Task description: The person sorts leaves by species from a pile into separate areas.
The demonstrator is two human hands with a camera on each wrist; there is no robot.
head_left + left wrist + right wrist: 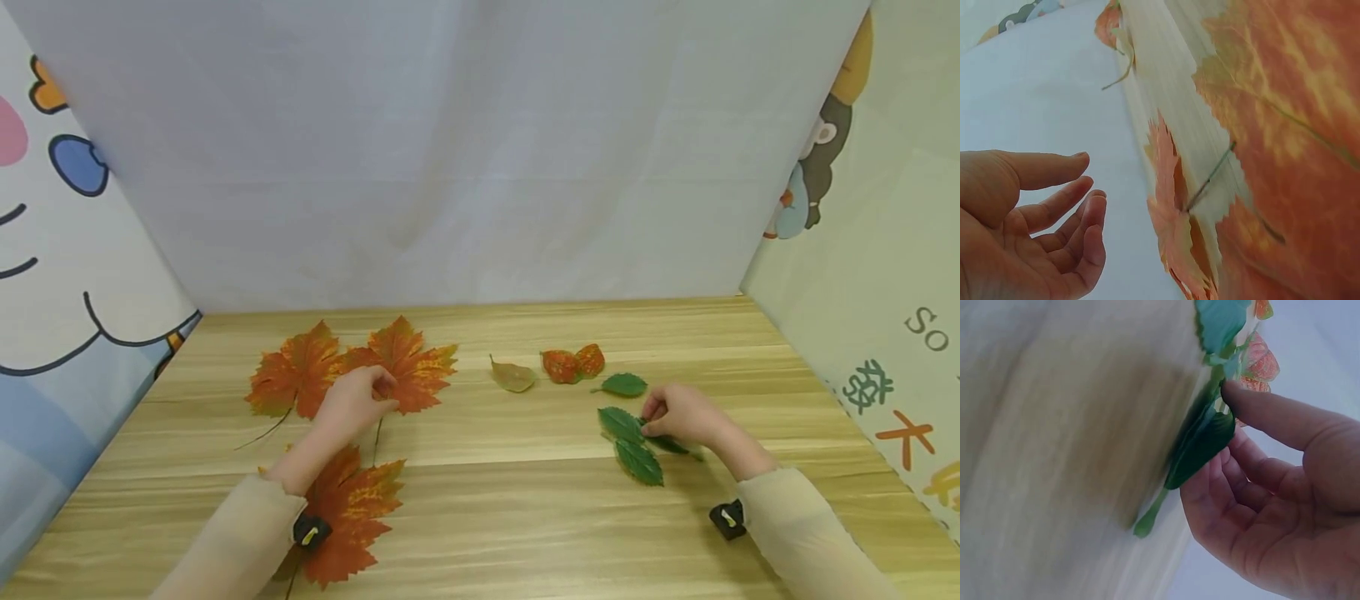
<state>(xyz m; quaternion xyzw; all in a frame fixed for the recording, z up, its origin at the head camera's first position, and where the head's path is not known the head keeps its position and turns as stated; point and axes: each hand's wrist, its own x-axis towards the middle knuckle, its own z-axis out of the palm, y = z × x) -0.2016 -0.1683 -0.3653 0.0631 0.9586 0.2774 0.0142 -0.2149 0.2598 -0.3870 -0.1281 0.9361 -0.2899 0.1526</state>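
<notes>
Green leaves: three are clustering toward the surface's right edge, about midway between its far and near edges.
Right hand: is pinching one of these green leaves between thumb and fingers.
Left hand: is hovering by the orange leaves, its thumb standing apart from loosely bent fingers.
Orange leaves: two are lying toward the surface's far-left corner, a third nearer the near edge, partly under the left wrist.
Single green leaf: is lying just beyond the cluster.
Red leaves: two are touching near the far edge.
Tan leaf: is lying between red and orange ones.
Surface: is showing wood grain.
</notes>
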